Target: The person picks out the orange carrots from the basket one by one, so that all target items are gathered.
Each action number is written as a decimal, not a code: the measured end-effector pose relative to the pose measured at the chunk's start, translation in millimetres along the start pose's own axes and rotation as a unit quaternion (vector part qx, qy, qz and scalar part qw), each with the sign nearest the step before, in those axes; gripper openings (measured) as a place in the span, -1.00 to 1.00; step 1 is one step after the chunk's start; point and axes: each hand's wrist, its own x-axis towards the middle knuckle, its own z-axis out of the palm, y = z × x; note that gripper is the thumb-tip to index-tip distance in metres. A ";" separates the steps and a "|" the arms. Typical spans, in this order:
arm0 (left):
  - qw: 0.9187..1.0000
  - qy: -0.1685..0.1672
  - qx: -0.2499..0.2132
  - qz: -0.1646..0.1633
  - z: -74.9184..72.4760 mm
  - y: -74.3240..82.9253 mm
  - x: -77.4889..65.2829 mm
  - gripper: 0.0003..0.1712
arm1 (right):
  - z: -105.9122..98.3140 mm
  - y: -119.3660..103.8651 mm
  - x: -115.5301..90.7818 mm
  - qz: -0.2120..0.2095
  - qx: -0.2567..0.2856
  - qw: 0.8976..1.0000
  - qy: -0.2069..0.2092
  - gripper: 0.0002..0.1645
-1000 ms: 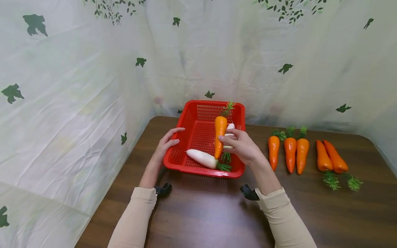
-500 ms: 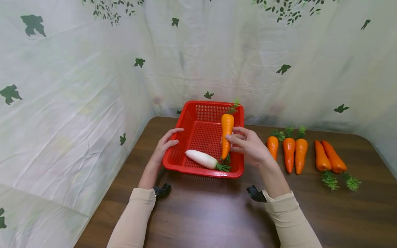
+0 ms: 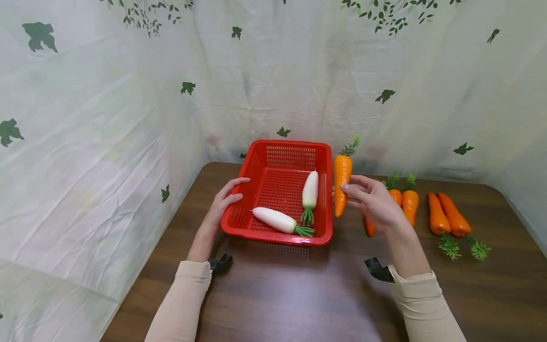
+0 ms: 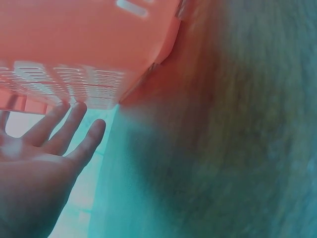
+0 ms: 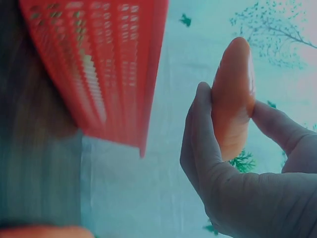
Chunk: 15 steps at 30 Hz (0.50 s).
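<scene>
My right hand (image 3: 378, 202) pinches an orange carrot (image 3: 342, 183) between thumb and fingers, just outside the right rim of the red basket (image 3: 277, 240). The carrot hangs tip down with its green top up; in the right wrist view the carrot (image 5: 233, 101) sits between thumb and fingertips. On the basket's left rim, my left hand (image 3: 220, 204) grips the edge. From the left wrist view, several fingers (image 4: 62, 129) lie against its outer wall. Inside the basket are two white radishes with green tops, one radish (image 3: 275, 219) along the front, another radish (image 3: 310, 190) at the right.
On the brown table (image 3: 295, 294), several carrots lie to the right of the basket, partly behind my right hand. Two further carrots (image 3: 448, 216) lie side by side farther right, tops toward me. A leaf-patterned cloth (image 3: 295, 80) hangs behind and at the left.
My right hand has carried the carrot rightward, from over the basket to outside its right rim. The right-hand radish now shows fully. My left hand stays on the rim.
</scene>
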 end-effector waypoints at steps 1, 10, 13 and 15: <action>1.000 0.000 0.000 0.000 -0.1 -0.3 0.2 -0.44 | -4.4 1.7 -1.9 0.000 -0.004 1.000 0.002 -0.14; 1.000 -0.006 0.003 0.002 -1.0 -1.5 0.8 -0.43 | -29.8 6.9 -13.7 0.004 -0.002 1.000 0.009 -0.12; 1.000 -0.005 0.000 0.003 -0.5 -1.0 -0.1 -0.44 | -34.5 6.0 -15.4 0.001 0.008 1.000 0.010 -0.10; 1.000 -0.005 -0.001 0.003 -0.5 -0.8 -0.2 -0.44 | -39.1 5.4 -17.0 -0.003 0.015 1.000 0.010 -0.08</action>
